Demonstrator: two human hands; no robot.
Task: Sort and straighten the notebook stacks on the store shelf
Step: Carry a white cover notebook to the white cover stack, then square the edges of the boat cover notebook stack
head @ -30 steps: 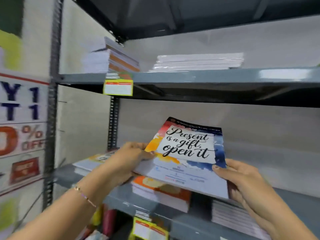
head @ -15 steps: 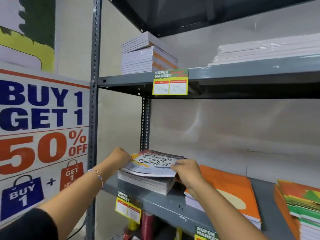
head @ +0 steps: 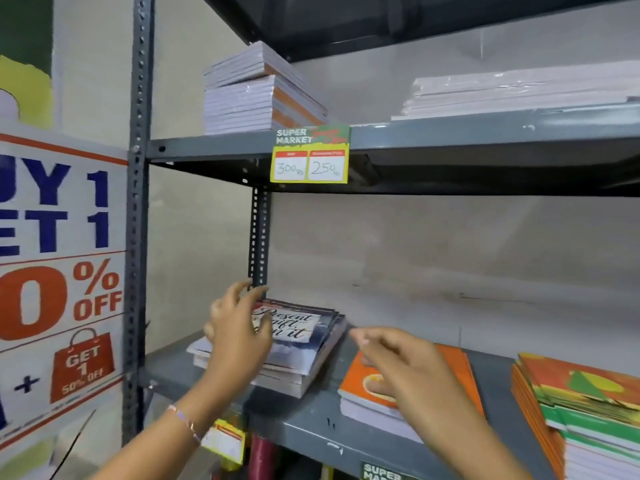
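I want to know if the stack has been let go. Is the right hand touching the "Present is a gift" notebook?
Apart. The head view shows the right hand open over the orange notebook stack, with bare shelf visible between it and the "Present is a gift" notebook.

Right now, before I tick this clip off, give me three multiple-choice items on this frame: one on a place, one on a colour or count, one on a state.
1. Where does the "Present is a gift" notebook lie?
A. On top of the leftmost stack of the middle shelf
B. On the upper shelf
C. In the right hand

2. What colour is the cover of the notebook stack under the right hand?
A. Blue
B. Orange
C. Black

3. What state is the left hand in?
A. Closed around a notebook
B. Pressed flat on the price tag
C. Open, fingers spread, holding nothing

Answers: 1 A, the cover rests flat on the left pile by the upright post. 2 B, orange shows beside the hand. 3 C, the fingers are apart in front of the cover with nothing between them.
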